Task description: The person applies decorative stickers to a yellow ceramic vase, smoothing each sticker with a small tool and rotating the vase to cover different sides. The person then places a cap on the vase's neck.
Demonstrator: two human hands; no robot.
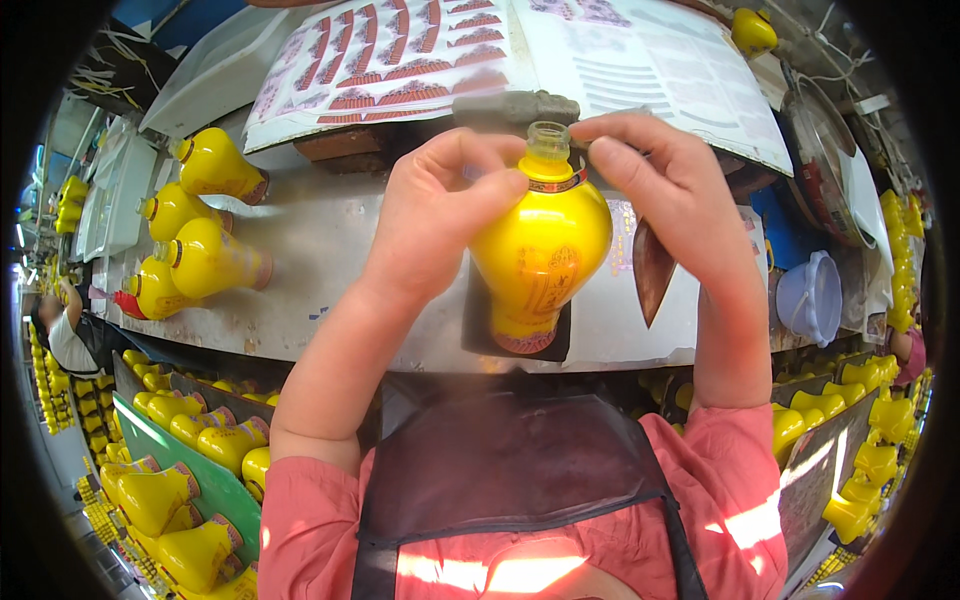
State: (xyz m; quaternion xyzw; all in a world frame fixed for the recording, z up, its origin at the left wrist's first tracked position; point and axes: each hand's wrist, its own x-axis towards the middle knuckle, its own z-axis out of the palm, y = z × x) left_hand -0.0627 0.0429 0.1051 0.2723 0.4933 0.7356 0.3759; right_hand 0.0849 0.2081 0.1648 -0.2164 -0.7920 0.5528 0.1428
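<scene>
A glossy yellow bottle (545, 240) with a clear glass neck stands upright in front of me on a dark pad (480, 335). Around its shoulder, just below the neck, runs a narrow dark patterned band (560, 184). My left hand (440, 205) is closed, its thumb pressing on the bottle near the band's left side. At the neck's right side, my right hand (665, 180) has its thumb and forefinger bent close to the glass. A brown pointed tool (653, 270) hangs tip down from that hand's curled fingers; its upper part is hidden.
Several yellow bottles (215, 255) stand or lean at the table's left. Printed decal sheets (400, 60) lie on a raised board at the back. A pale blue bucket (810, 295) is at the right. Crates of yellow bottles (180, 420) flank me, with a person (70, 335) far left.
</scene>
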